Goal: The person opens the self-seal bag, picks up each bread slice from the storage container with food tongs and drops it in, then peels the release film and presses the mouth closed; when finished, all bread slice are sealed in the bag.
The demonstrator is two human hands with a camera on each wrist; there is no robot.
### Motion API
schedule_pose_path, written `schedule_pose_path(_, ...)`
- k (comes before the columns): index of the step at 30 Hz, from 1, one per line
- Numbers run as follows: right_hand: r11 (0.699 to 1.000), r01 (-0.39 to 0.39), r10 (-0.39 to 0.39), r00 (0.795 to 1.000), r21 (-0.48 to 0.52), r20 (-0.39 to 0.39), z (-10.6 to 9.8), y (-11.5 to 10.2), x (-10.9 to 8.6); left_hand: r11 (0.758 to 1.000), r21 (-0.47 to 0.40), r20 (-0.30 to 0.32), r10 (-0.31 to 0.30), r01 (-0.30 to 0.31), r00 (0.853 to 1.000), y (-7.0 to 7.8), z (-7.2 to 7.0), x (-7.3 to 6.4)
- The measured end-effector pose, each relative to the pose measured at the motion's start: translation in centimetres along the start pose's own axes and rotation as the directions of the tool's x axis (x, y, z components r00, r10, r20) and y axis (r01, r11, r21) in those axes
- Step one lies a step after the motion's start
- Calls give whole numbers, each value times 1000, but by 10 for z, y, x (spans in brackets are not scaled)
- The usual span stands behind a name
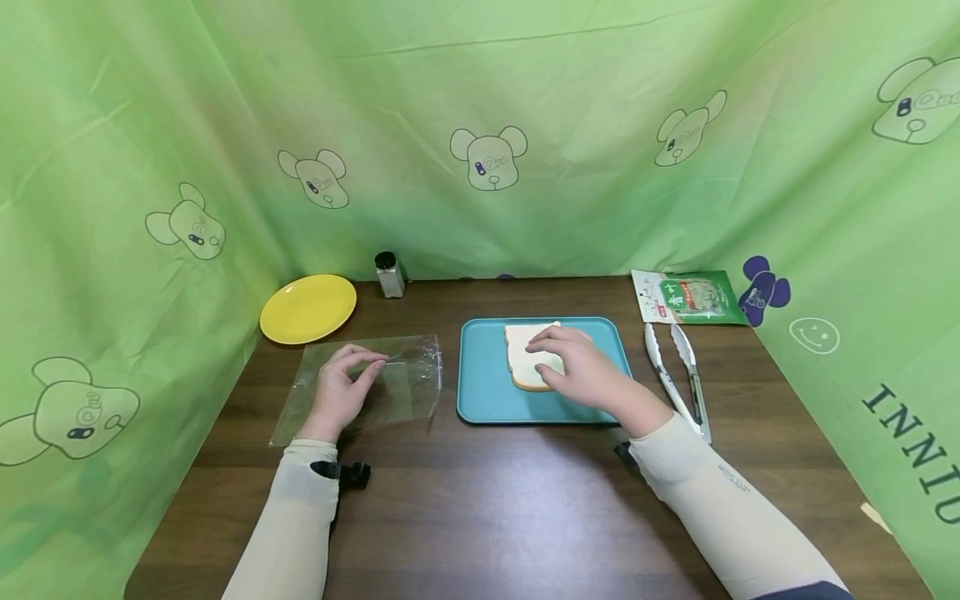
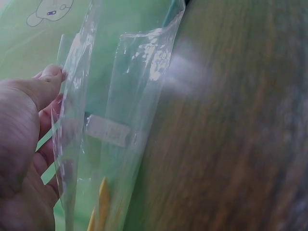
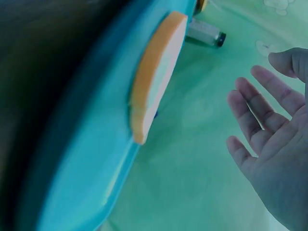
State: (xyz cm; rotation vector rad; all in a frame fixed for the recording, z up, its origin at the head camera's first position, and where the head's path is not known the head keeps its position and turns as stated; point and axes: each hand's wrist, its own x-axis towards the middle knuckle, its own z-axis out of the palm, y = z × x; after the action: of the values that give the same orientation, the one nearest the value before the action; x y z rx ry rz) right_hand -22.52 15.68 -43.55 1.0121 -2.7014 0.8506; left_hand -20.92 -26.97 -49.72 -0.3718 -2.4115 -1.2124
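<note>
With my left hand (image 1: 341, 392) I'm pinching the edge of the clear bag (image 1: 401, 393), left of the tray (image 1: 480, 379); its film is looking light, limp and slippery, so I'm judging that edge a sound hold. My right hand (image 1: 576, 367) is hovering over the bread (image 1: 522, 367), fingers loosely bent, grasping nothing. The bread is lying flat on the tray, looking light and soft (easily dented, I'm guessing), so I'm favouring its crust sides.

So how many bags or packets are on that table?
2: a clear bag, pinched by the left hand, on the left of the table, and a green-and-white packet at the far right, beyond the tongs. Any lying beneath would be hidden.
</note>
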Motion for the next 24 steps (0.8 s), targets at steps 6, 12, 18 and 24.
schedule_pose_path(6,999,-45,45,999,-10,-14,-5,15,-20,1000,-13,3,-4,4,1000,1,-1,0)
schedule_pose_path(12,997,-64,62,997,-51,-47,-12,20,-35,999,-15,6,-29,29,1000,2,-1,0)
schedule_pose_path(18,994,-91,87,994,-62,-60,-20,27,-49,1000,-17,0,-14,14,1000,2,0,1)
schedule_pose_path(24,987,-157,154,986,-42,-68,-29,33,-62,999,-15,3,-28,29,1000,1,-1,0)
